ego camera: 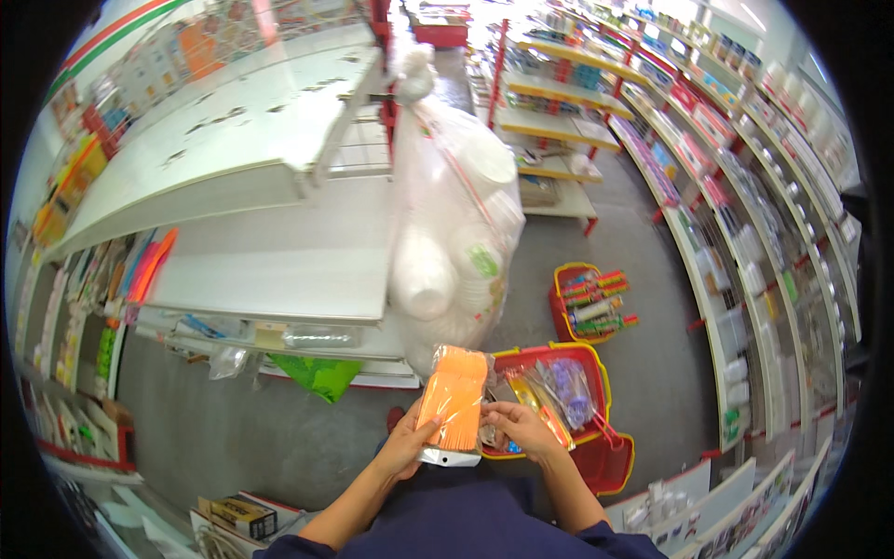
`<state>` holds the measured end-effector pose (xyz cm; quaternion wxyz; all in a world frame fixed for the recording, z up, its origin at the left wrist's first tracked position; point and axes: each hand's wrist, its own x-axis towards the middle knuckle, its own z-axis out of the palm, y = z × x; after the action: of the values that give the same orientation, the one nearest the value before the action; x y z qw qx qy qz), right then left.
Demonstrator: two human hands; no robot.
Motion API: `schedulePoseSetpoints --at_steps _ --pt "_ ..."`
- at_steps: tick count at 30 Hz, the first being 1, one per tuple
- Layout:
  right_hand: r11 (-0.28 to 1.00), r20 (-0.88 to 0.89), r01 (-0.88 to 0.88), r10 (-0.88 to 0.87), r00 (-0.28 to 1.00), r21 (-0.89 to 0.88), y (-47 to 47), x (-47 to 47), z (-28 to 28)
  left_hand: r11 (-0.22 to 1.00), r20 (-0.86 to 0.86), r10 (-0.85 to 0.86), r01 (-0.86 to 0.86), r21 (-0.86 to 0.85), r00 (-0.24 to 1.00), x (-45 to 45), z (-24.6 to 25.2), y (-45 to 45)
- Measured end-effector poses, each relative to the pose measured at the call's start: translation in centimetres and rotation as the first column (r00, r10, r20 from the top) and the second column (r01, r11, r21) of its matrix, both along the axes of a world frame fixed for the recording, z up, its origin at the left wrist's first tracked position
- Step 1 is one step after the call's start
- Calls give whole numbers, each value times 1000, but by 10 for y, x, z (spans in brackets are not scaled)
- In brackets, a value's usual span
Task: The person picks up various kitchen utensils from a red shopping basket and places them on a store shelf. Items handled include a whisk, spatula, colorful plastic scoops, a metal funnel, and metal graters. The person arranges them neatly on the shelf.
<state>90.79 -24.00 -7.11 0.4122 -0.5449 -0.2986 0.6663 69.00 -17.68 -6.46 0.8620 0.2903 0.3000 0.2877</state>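
A clear packet of orange plastic cutlery [455, 398], with a white strip at its lower end, is held up in front of my body. My left hand [404, 441] grips its left side, thumb across the front. At the right edge, the fingertips of my right hand [520, 427] pinch the clear wrapping. Just beyond that hand stands a red shopping basket [605, 391] with a yellow rim. Inside it are a wrapped purple item [571, 391] and other packaged goods, partly hidden by my right hand and the packet.
A large clear bag of white containers [454, 244] hangs at the end of a white shelf unit [279, 258]. Another red basket [559, 318] holding several long boxes [597, 300] stands on the grey floor [628, 244]. Stocked shelves [712, 307] line the right; low shelving [726, 499] is close behind.
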Motion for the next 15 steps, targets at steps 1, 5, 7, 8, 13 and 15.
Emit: schedulePoseSetpoints --at_steps 1,5,7,8,13,15 --pt "1000 22 -6 7 1000 -15 3 -6 13 1000 -22 31 -31 2 999 -6 11 1" --pt "997 -112 -66 70 991 44 21 -36 46 988 34 148 -149 43 988 -28 46 2" --pt "990 -144 -85 101 984 113 32 -55 57 978 44 196 -199 64 980 -42 57 1" --pt "987 -155 -85 106 982 138 39 -65 61 972 57 217 -221 75 974 -50 61 1" --pt "975 -169 -119 151 974 186 71 -116 89 912 83 358 -367 183 930 -94 74 8" --pt "972 -153 -148 177 972 182 86 -137 101 885 111 404 -418 202 908 -118 80 12"
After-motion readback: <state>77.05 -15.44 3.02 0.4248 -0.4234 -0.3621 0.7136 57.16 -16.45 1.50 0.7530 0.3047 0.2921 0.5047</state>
